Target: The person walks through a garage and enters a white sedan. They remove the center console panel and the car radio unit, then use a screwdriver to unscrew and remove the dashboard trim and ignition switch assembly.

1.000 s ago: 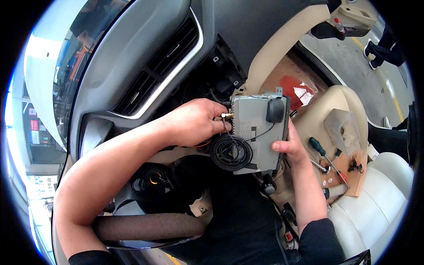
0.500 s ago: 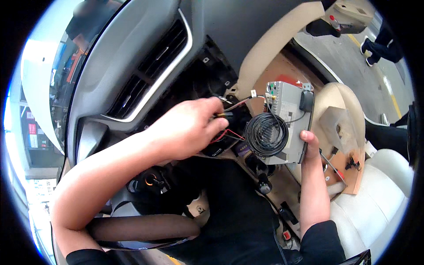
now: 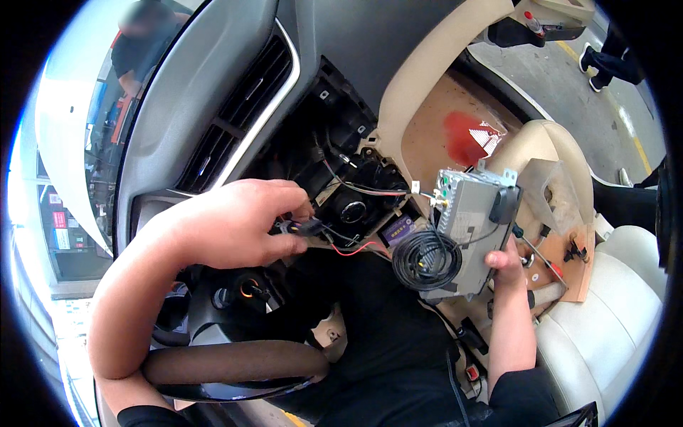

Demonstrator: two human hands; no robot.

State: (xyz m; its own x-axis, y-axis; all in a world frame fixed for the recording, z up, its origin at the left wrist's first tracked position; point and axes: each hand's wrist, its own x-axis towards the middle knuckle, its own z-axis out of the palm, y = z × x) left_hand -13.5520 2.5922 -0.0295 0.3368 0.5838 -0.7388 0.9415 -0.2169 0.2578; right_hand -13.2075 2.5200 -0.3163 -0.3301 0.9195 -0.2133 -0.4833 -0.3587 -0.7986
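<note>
My right hand (image 3: 506, 265) grips the edge of a grey metal car stereo unit (image 3: 473, 220), its thumb on the near face. A coil of thin black cable (image 3: 427, 260) hangs against the unit's left side. From its connector end, wires (image 3: 380, 191) run left to the opening in the dashboard (image 3: 324, 142). Left of that opening, my left hand (image 3: 245, 220) has its fingers and thumb curled round a dark wiring connector (image 3: 307, 228) with coloured wires. A red wire (image 3: 356, 249) loops below it. Part of the connector is hidden by the fingers.
The steering wheel (image 3: 231, 366) lies below my left arm. A long air vent (image 3: 238, 107) runs along the dashboard. On the passenger seat (image 3: 612, 306), a wooden board (image 3: 580, 281) bears small parts, with a clear plastic bag (image 3: 551, 192) beside it. Another person's legs (image 3: 615, 64) show outside.
My left hand has drawn back left from the dashboard opening with the connector, uncovering a round knob. The stereo unit and my right hand have shifted slightly down and right in the view.
</note>
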